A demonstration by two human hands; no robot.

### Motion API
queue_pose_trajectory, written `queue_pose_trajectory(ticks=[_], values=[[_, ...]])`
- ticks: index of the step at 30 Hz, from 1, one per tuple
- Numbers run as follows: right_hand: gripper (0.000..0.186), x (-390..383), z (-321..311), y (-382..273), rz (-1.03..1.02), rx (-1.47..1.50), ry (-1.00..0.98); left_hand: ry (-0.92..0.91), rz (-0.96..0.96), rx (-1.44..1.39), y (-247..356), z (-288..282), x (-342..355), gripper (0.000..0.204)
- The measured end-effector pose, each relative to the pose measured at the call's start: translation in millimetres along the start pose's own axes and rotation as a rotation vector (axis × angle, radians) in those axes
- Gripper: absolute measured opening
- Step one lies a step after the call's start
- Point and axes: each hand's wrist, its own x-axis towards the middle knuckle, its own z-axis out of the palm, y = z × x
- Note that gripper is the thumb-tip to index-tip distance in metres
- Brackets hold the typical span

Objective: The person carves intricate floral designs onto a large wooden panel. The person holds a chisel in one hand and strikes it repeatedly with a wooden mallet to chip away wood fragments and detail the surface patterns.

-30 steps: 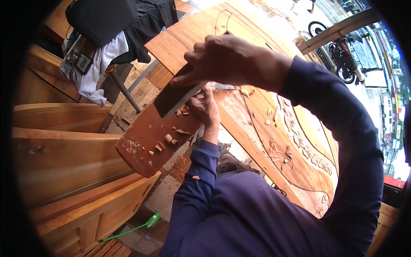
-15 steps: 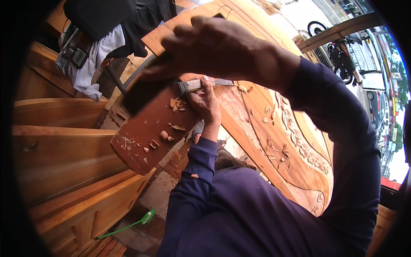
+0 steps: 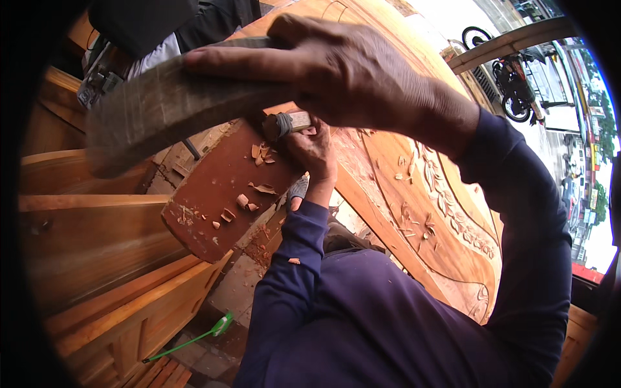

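Past wooden panels [image 3: 97,239] at left, gripping a raised wooden block [image 3: 155,107] with the right hand [image 3: 352,68], slanted up rightward along its length; below its right part, clasping a tool handle [image 3: 299,121], bound end leftward, in the left hand [image 3: 315,152], beside a carved board [image 3: 401,194].

Right hand [image 3: 359,71] gripping blurred block [image 3: 155,107], probably wooden; left hand [image 3: 315,152] around wrapped handle [image 3: 299,121]; shavings [image 3: 242,201] on reddish board [image 3: 210,174].

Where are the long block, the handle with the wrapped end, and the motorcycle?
Long block [image 3: 169,107]: head view, on the middle of its broad side.
Handle [image 3: 300,121]: head view, on its pale part, just beside the wrapped end.
Motorcycle [image 3: 515,83]: head view, on the dark middle of its body.
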Motion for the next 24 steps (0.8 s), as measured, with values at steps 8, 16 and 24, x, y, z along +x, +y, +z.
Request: queue_pose_trajectory(ticks=[8, 16, 24], values=[[0.076, -44.8, -2.0, 36.2, -0.102, -0.36, -0.146, 0.019, -0.108, -0.387, 34.4, 22.8, 4.5, 0.027], [0.083, -40.6, -10.2, 23.3, -0.108, -0.592, -0.181, 0.038, -0.089, -0.38, 28.6, 20.9, 8.5, 0.026], [0.072, -48.4, -3.7, 40.0, -0.103, -0.496, -0.211, -0.266, -0.319, -0.259, 51.9, 2.1, 0.9, 0.024]])
